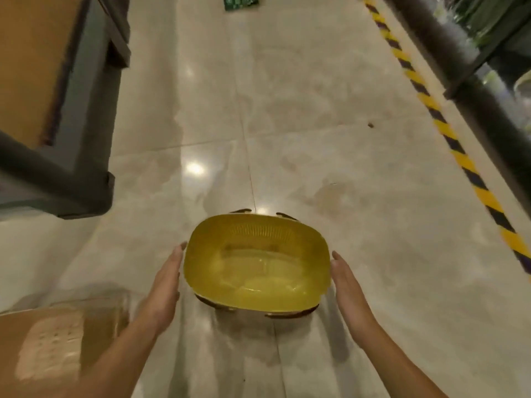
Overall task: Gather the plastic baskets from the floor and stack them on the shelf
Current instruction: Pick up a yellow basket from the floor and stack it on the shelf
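1. Yellow plastic basket (255, 268): oval, slotted wall, opening upward, nothing inside. It sits low over the glossy tiled floor (316, 110), in the middle of the aisle and between the person's two hands. Cannot tell whether its base rests on the tiles or is just off them; a shadow lies directly below it.
2. Dark handles (290, 313) show under the near rim, and two more dark tips past the far rim.
3. Left hand (168, 282): fingers straight and pressed together, palm facing the basket's left wall, fingertips at the rim. Contact uncertain.
4. Right hand (349, 288): fingers straight and together, palm facing the right wall, fingertips at the rim. Contact uncertain here as well.
5. Neither hand curls round the rim or the handles.
6. Cardboard box (43, 354) at near left, beside the left forearm, blurred.
7. Grey-framed shelf unit (71, 156) with a brown board, left of the aisle.
8. Yellow-and-black hazard tape (459, 156) runs along the floor at right, next to a dark rack (431, 38).
9. Green item (240, 1) lies on the floor at the far end, too blurred to identify.
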`<state>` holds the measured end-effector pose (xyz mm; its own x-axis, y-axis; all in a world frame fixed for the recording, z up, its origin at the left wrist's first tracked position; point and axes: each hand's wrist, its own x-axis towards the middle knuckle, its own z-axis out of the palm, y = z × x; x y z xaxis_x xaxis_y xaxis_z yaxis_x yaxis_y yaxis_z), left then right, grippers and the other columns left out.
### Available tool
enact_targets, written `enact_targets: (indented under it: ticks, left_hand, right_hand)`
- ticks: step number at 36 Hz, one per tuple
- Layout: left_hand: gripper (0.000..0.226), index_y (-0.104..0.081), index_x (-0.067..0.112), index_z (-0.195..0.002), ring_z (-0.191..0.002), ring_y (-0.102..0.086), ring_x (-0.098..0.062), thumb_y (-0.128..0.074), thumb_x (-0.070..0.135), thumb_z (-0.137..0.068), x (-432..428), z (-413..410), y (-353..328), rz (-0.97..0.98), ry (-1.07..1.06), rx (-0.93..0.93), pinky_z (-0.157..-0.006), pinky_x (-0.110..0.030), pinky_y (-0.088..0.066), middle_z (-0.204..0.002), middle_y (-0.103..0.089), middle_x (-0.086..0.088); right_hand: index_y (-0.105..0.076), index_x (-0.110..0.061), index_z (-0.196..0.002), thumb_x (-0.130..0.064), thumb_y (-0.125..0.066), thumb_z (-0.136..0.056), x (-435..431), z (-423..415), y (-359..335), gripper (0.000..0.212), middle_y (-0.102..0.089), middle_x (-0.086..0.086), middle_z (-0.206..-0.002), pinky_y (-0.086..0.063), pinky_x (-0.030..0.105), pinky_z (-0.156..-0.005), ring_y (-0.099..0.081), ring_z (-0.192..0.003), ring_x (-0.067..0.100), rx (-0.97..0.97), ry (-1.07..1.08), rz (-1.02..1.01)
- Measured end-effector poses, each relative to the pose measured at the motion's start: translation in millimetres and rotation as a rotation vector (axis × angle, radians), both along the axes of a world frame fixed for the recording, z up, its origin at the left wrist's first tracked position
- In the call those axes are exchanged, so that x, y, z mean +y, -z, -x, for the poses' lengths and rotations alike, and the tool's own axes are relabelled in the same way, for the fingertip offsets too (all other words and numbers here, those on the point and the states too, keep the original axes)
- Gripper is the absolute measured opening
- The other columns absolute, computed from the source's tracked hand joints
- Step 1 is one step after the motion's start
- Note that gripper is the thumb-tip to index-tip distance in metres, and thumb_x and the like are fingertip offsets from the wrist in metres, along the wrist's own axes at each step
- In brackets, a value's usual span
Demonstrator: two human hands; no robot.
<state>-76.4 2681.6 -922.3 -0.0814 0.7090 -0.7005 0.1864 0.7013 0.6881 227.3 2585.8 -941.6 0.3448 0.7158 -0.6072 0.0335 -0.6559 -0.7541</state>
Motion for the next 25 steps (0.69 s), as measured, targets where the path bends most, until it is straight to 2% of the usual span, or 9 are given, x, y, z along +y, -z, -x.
enact_targets:
  ticks: [2,4,8,11,14,17,19,22,25]
  left_hand:
    - [0.071,-0.058,0.044,-0.134,-0.127,-0.056,-0.017,-0.031,0.083,-0.082,4,-1,30,0.031,-0.042,-0.099,-0.11,-0.055,-0.039,-0.134,-0.064,0.013]
    - [0.065,-0.065,0.039,-0.124,-0.112,-0.069,-0.017,-0.028,0.078,-0.088,6,-4,48,0.029,-0.071,-0.16,-0.094,-0.045,-0.051,-0.119,-0.074,0.008]
    - [0.068,-0.062,0.036,-0.131,-0.114,-0.069,-0.019,-0.024,0.075,-0.091,7,-10,37,0.028,-0.009,-0.191,-0.093,-0.046,-0.052,-0.123,-0.073,0.001]
    - [0.063,-0.065,0.039,-0.124,-0.111,-0.07,-0.017,-0.028,0.074,-0.088,8,-13,-4,0.059,0.025,-0.176,-0.09,-0.045,-0.053,-0.119,-0.074,0.004]
    - [0.064,-0.065,0.041,-0.126,-0.115,-0.068,-0.016,-0.034,0.078,-0.083,7,-22,-74,0.083,0.063,-0.169,-0.095,-0.046,-0.051,-0.122,-0.073,0.008]
    - [0.067,-0.063,0.043,-0.128,-0.118,-0.065,-0.015,-0.036,0.08,-0.08,2,-39,-165,0.079,0.094,-0.178,-0.093,-0.043,-0.051,-0.126,-0.071,0.01]
    - [0.06,-0.063,0.044,-0.126,-0.115,-0.067,-0.013,-0.034,0.076,-0.084,-2,-56,-234,0.053,0.124,-0.18,-0.086,-0.037,-0.053,-0.123,-0.072,0.012]
    - [0.059,-0.06,0.041,-0.13,-0.115,-0.067,-0.011,-0.029,0.072,-0.09,-9,-86,-346,0.014,0.185,-0.162,-0.079,-0.028,-0.056,-0.126,-0.07,0.012]
    - [0.067,-0.059,0.039,-0.133,-0.119,-0.065,-0.017,-0.028,0.077,-0.087,-15,-120,-456,-0.008,0.216,-0.178,-0.087,-0.034,-0.054,-0.128,-0.069,0.007]
  right_hand:
    - [-0.04,-0.051,-0.146,-0.084,-0.035,-0.086,2,2,31,0.068,-0.045,-0.019,-0.152,-0.033,0.045,-0.119,-0.042,-0.14,0.007,0.087,0.009,-0.055]
    - [-0.049,-0.051,-0.139,-0.088,-0.036,-0.081,4,5,45,0.07,-0.057,-0.017,-0.141,-0.041,0.047,-0.114,-0.053,-0.131,0.007,0.169,0.054,-0.083]
    - [-0.058,-0.047,-0.133,-0.09,-0.038,-0.078,8,8,35,0.073,-0.066,-0.011,-0.131,-0.044,0.051,-0.11,-0.062,-0.123,0.013,0.229,0.155,-0.076]
    - [-0.061,-0.045,-0.131,-0.091,-0.038,-0.076,3,1,-6,0.075,-0.069,-0.009,-0.128,-0.044,0.052,-0.109,-0.064,-0.119,0.015,0.257,0.198,-0.038]
    - [-0.065,-0.046,-0.126,-0.092,-0.041,-0.072,-7,-13,-74,0.075,-0.071,-0.009,-0.124,-0.045,0.05,-0.108,-0.066,-0.116,0.015,0.28,0.253,-0.011]
    - [-0.069,-0.057,-0.108,-0.082,-0.035,-0.087,-20,-30,-169,0.047,-0.074,-0.016,-0.114,-0.051,0.04,-0.097,-0.069,-0.106,0.005,0.278,0.307,-0.004]
    - [-0.068,-0.064,-0.099,-0.083,-0.035,-0.084,-29,-45,-242,0.041,-0.074,-0.021,-0.109,-0.051,0.032,-0.088,-0.069,-0.102,0.0,0.277,0.328,-0.025]
    - [-0.066,-0.058,-0.106,-0.088,-0.036,-0.078,-43,-73,-358,0.05,-0.071,-0.019,-0.114,-0.047,0.031,-0.094,-0.066,-0.106,0.002,0.271,0.367,-0.047]
    - [-0.06,-0.05,-0.127,-0.078,-0.032,-0.084,-59,-103,-474,0.058,-0.068,-0.015,-0.126,-0.046,0.035,-0.103,-0.062,-0.118,0.007,0.238,0.339,-0.078]
